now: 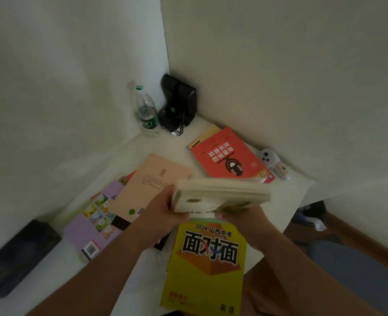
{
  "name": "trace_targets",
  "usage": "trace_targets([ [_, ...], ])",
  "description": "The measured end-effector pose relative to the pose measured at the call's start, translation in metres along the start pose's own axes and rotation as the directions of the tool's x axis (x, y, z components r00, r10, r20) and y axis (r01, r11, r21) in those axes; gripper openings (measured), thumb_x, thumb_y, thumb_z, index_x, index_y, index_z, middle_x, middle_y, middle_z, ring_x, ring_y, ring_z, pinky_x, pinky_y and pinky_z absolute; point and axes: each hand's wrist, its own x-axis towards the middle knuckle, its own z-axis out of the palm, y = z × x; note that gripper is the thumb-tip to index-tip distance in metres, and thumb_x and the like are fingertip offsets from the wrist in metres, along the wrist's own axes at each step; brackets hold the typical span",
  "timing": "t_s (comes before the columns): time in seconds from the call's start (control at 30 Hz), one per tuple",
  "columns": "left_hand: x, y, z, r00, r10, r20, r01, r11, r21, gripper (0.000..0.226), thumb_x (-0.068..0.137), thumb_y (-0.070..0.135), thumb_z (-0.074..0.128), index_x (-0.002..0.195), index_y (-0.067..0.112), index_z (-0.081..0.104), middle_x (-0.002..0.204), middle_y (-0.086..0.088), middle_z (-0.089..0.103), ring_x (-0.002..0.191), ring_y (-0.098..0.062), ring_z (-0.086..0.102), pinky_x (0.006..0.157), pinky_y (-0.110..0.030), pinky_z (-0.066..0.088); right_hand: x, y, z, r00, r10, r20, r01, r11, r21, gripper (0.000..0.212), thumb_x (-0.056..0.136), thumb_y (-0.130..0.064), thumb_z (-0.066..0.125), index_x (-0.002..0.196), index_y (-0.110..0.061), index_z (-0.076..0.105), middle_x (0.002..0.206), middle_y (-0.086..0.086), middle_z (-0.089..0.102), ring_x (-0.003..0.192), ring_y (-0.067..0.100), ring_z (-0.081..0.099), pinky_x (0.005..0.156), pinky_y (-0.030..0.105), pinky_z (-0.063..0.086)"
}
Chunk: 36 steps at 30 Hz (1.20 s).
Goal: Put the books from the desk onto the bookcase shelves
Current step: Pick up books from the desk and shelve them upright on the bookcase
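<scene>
Above the white table, both hands hold a thick pale book lifted clear, its long axis running left to right: the left hand grips its left end with curled fingers, the right hand supports it from below. Beneath lie a yellow book, a pink book, a purple book and a red book. No bookcase is in view, so the lifted book must be carried out of this walled corner.

held book: thick cream-edged paperback, blurry, lifted off the white surface, roughly level, page edges facing the camera, gripped at its left and right ends
yellow book: big yellow workbook with black characters, flat, front cover up, hanging over the near edge
red book: red-orange paperback, flat by the wall, on top of a tan one
pink book: pale peach paperback, back cover up, overlapping the lilac cartoon-panel book
</scene>
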Motion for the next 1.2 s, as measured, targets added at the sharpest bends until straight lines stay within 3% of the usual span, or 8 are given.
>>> trace_targets([
  [0.1,-0.001,-0.006,0.014,0.998,0.029,-0.048,-0.027,0.999,0.030,0.041,0.090,-0.001,0.078,0.124,0.021,0.071,0.111,0.001,0.076,0.108,-0.015,0.070,0.088,-0.030,0.059,-0.005,0.006,0.002,0.996,-0.049,-0.078,0.027,0.967,-0.254,0.040,0.077,0.001,0.090,0.102,-0.026,0.076,0.093,-0.013,0.080,0.087,0.007,0.076,0.075,0.024,0.062],
  [0.23,0.006,-0.024,0.031,0.999,-0.014,-0.052,0.017,0.999,0.049,0.033,0.084,-0.002,0.084,0.106,0.020,0.073,0.108,-0.001,0.072,0.106,-0.020,0.070,0.087,-0.034,0.060,-0.012,0.038,-0.008,0.987,-0.016,-0.159,-0.022,0.973,-0.229,0.046,0.072,0.000,0.094,0.113,-0.009,0.073,0.102,0.002,0.079,0.097,0.020,0.076,0.077,0.030,0.062],
  [0.33,0.011,-0.025,0.039,0.996,-0.050,-0.069,0.054,0.997,0.057,0.035,0.084,-0.001,0.084,0.108,0.020,0.072,0.104,0.006,0.076,0.101,-0.006,0.072,0.081,-0.023,0.059,-0.011,0.046,-0.007,0.985,0.044,-0.166,-0.076,0.979,-0.191,0.048,0.072,-0.016,0.097,0.113,-0.015,0.072,0.104,0.004,0.078,0.104,0.027,0.074,0.086,0.043,0.064],
  [0.43,0.014,-0.019,0.039,0.991,-0.055,-0.122,0.055,0.998,0.001,0.042,0.084,0.007,0.087,0.118,0.028,0.073,0.112,0.009,0.078,0.106,-0.007,0.072,0.083,-0.023,0.060,-0.009,0.026,-0.003,0.984,0.079,-0.163,-0.111,0.975,-0.194,0.039,0.072,-0.019,0.096,0.105,-0.026,0.076,0.098,-0.006,0.080,0.094,0.015,0.076,0.079,0.039,0.065],
  [0.6,0.005,-0.004,0.039,0.941,-0.151,-0.303,0.107,0.982,-0.156,0.048,0.089,0.033,0.083,0.130,0.026,0.060,0.119,-0.005,0.076,0.101,-0.027,0.077,0.083,-0.052,0.065,-0.018,-0.009,0.010,0.984,0.177,-0.018,-0.177,0.984,0.012,0.036,0.081,-0.007,0.087,0.114,-0.013,0.074,0.101,0.007,0.082,0.092,0.028,0.080,0.082,0.051,0.065],
  [0.8,-0.045,0.003,0.012,0.850,-0.169,-0.499,0.102,0.982,-0.158,0.038,0.092,0.034,0.079,0.122,0.029,0.056,0.112,-0.001,0.075,0.092,-0.022,0.078,0.075,-0.046,0.066,-0.022,-0.031,0.057,0.978,0.165,0.127,-0.166,0.986,-0.001,0.042,0.081,-0.004,0.088,0.116,-0.015,0.068,0.100,0.006,0.082,0.081,0.019,0.080,0.062,0.030,0.063],
  [0.97,-0.122,-0.003,-0.021,0.804,-0.177,-0.568,-0.034,0.939,-0.342,0.040,0.099,0.026,0.070,0.136,0.022,0.055,0.121,-0.013,0.076,0.104,-0.035,0.076,0.088,-0.060,0.061,-0.032,-0.042,0.119,0.927,0.160,0.339,-0.134,0.986,-0.097,0.057,0.076,-0.007,0.093,0.125,-0.015,0.065,0.110,0.009,0.080,0.095,0.030,0.079,0.081,0.053,0.065],
  [1.2,-0.273,-0.008,-0.047,0.658,-0.139,-0.740,-0.227,0.901,-0.370,0.046,0.094,0.022,0.075,0.134,0.028,0.053,0.118,-0.008,0.077,0.101,-0.033,0.077,0.082,-0.056,0.064,-0.106,-0.057,0.223,0.829,0.080,0.554,0.005,0.988,-0.151,0.047,0.081,-0.001,0.087,0.121,-0.014,0.066,0.109,0.009,0.080,0.094,0.028,0.080,0.077,0.047,0.066],
])
